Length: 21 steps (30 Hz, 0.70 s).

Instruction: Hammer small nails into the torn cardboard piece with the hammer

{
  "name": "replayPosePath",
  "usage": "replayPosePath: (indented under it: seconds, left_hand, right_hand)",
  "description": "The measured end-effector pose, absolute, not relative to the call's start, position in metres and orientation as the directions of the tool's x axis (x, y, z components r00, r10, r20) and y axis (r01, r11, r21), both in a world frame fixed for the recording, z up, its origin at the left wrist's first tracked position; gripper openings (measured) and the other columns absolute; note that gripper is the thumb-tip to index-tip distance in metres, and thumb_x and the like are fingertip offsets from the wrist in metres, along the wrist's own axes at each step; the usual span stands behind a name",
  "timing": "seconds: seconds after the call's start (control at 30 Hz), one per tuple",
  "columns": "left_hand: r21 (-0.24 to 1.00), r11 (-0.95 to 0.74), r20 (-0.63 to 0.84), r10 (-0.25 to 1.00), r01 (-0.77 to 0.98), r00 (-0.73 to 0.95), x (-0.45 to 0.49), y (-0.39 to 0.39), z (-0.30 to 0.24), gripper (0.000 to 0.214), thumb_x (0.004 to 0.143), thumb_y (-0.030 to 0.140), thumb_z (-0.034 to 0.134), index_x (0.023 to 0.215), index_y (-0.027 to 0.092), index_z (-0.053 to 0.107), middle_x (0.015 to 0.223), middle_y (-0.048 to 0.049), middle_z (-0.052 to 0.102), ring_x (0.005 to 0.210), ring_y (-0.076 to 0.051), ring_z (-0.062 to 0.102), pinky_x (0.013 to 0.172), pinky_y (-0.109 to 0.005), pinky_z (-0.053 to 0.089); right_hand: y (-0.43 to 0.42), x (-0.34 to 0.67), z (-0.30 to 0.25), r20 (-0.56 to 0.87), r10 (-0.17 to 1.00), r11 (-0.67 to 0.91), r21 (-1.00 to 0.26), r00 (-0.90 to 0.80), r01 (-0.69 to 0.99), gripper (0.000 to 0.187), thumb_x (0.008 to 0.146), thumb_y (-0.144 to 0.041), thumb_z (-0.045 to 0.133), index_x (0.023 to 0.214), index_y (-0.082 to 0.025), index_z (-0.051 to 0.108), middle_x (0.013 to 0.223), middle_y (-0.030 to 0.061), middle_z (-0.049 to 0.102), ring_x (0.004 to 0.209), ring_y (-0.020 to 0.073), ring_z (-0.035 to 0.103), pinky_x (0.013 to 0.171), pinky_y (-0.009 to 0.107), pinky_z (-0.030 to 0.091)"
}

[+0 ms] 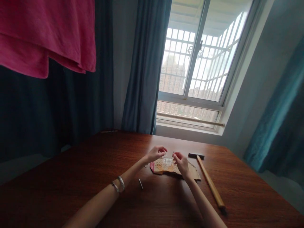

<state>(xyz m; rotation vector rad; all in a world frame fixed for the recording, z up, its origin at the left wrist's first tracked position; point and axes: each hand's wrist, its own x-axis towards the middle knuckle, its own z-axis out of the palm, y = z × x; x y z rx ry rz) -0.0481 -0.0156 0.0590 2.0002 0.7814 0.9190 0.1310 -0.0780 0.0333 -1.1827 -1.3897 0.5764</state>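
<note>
My right hand (180,161) pinches a thin, dark nail-like pin (172,155) upright between thumb and fingertips. It is too small to tell more exactly. Facing it, my left hand (157,153) has curled fingers, with a small gap between fingertips and thumb and nothing visible in them. Below both hands lies a torn, uneven piece of cardboard (157,166) covered in small dots, pink at its left end and orange to pale further right. My right wrist hides part of its surface. A thin upright sliver stands near its far edge, under my left fingertips.
Right of the cardboard lies a hammer (211,184) with a dark head and long wooden handle. A short metal rod (141,183) rests left of centre on the brown wooden table (118,202). Behind are a window (190,79) and blue curtains (144,69); a pink cloth (59,34) hangs upper left.
</note>
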Motion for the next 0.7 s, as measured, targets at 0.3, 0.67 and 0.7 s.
replayPosePath:
  seconds: [0.3,0.67,0.7]
  left_hand:
    - [0.951,-0.288,0.231,0.903,0.111,0.362,-0.036,0.018,0.0,0.041,0.06,0.008,0.048,0.099,0.01,0.059,0.075,-0.0041,0.063,0.07,-0.014,0.058,0.061,-0.024,0.046]
    - [0.946,-0.284,0.216,0.911,0.155,0.351,-0.029,-0.011,0.013,0.035,0.061,0.008,0.046,0.094,0.012,0.058,0.071,-0.0012,0.062,0.063,-0.012,0.056,0.06,-0.023,0.044]
    - [0.949,-0.277,0.21,0.911,0.15,0.354,-0.029,-0.011,0.013,0.035,0.061,0.008,0.046,0.093,0.012,0.059,0.071,-0.0011,0.062,0.063,-0.012,0.056,0.06,-0.023,0.044]
  right_hand:
    - [-0.054,0.122,0.008,0.484,0.864,0.38,-0.811,0.142,0.445,0.024,0.075,-0.039,0.054,0.08,-0.018,0.066,0.074,0.0041,0.068,0.064,0.0177,0.061,0.062,0.028,0.046]
    - [-0.054,0.124,0.0,0.496,0.864,0.383,-0.763,0.091,0.521,0.024,0.078,-0.035,0.047,0.08,-0.019,0.065,0.073,0.0029,0.068,0.062,0.0167,0.059,0.059,0.027,0.046]
    - [-0.055,0.124,0.0,0.497,0.864,0.382,-0.758,0.088,0.528,0.023,0.077,-0.035,0.048,0.08,-0.02,0.065,0.073,0.0027,0.068,0.061,0.0166,0.059,0.059,0.027,0.046]
